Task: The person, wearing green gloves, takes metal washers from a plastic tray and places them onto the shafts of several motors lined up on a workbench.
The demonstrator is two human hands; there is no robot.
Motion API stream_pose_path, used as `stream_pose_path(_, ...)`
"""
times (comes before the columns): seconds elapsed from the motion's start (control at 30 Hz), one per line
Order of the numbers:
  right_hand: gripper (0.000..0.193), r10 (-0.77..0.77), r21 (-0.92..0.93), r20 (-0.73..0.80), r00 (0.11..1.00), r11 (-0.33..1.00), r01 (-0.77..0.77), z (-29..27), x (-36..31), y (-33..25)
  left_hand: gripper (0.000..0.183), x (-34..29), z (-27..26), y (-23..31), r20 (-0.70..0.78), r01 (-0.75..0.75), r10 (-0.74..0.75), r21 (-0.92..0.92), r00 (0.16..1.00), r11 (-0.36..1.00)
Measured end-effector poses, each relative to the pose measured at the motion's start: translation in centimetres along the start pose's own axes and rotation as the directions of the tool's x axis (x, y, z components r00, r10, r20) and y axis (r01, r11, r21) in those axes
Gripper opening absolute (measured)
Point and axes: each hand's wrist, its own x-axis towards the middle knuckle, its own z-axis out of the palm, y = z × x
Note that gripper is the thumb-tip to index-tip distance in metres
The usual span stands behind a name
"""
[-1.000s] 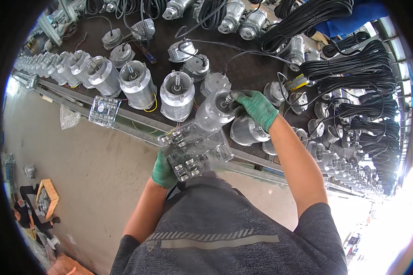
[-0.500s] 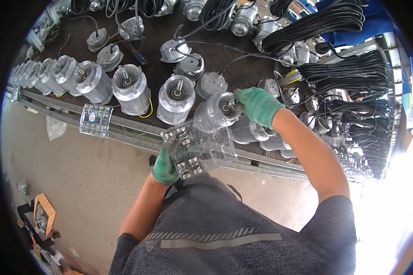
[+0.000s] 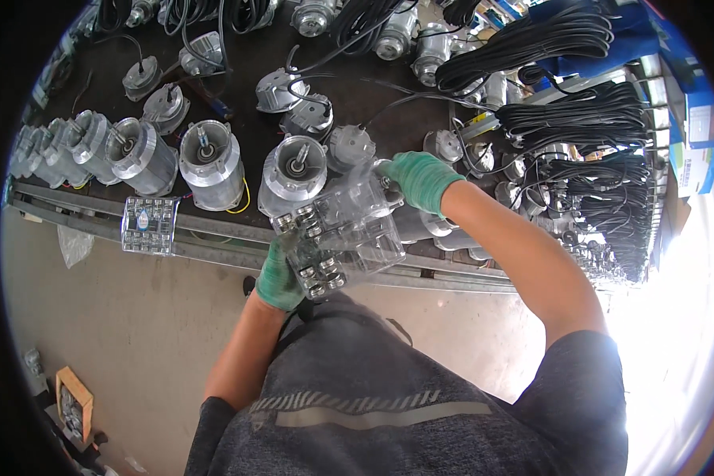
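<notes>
My left hand (image 3: 280, 278), in a green glove, grips the left edge of a clear plastic tray (image 3: 365, 252). Shiny ring-shaped metal parts, like bearings, sit in its left pockets; the right pockets look bare. My right hand (image 3: 424, 182), also gloved in green, is closed with fingertips together at the tray's upper right, near a motor's shaft end. Whatever it pinches is hidden. That motor shows only through the clear plastic. Just left of it, an open silver motor housing (image 3: 292, 178) stands upright with its shaft up. Another such housing (image 3: 212, 168) stands farther left.
A second clear tray of metal rings (image 3: 148, 225) rests on the bench's metal front rail (image 3: 222, 250). More motor housings (image 3: 139, 159) line the left. Round end covers (image 3: 351, 147) with cables lie behind. Black cable coils (image 3: 575, 119) are piled at right. A wooden box (image 3: 74, 403) is on the floor.
The tray has moved up and right over the motor, so its clear plastic now covers it. My right hand stays near the shaft. The whole view has shifted slightly.
</notes>
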Motion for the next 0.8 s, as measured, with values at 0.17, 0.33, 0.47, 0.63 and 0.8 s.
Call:
stream_pose_path(0.17, 0.031, 0.103, 0.119, -0.041, 0.994, 0.988, -0.098, -0.2, 0.2, -1.7, 0.089, -0.5, 0.3, 0.8, 0.093, -0.015, 0.011, 0.047, 0.996, 0.999)
stream_pose_path(0.33, 0.032, 0.314, 0.083, 0.04, 0.948, 0.945, -0.317, -0.9, 0.5, -2.5, 0.076, -2.8, 0.9, 1.9, 0.092, -0.013, 0.013, -0.003, 0.996, 1.0)
stream_pose_path(0.47, 0.037, 0.329, 0.021, -0.013, 0.944, 0.944, -0.329, -2.5, -1.4, -2.4, 0.068, -5.0, 0.6, 3.3, 0.086, -0.018, 0.022, -0.055, 0.996, 0.998)
stream_pose_path(0.63, 0.054, -0.021, 0.206, -0.399, 0.917, 0.972, 0.112, -4.5, -5.0, -9.7, 0.064, -5.2, -0.6, 4.4, -0.065, -0.088, 0.088, 0.002, 0.994, 0.996)
stream_pose_path(0.8, 0.066, -0.196, 0.231, -0.27, 0.943, 0.937, 0.261, -3.5, -4.4, -18.1, 0.06, -4.6, -2.5, 5.0, -0.103, -0.142, 0.156, 0.129, 0.982, 0.981)
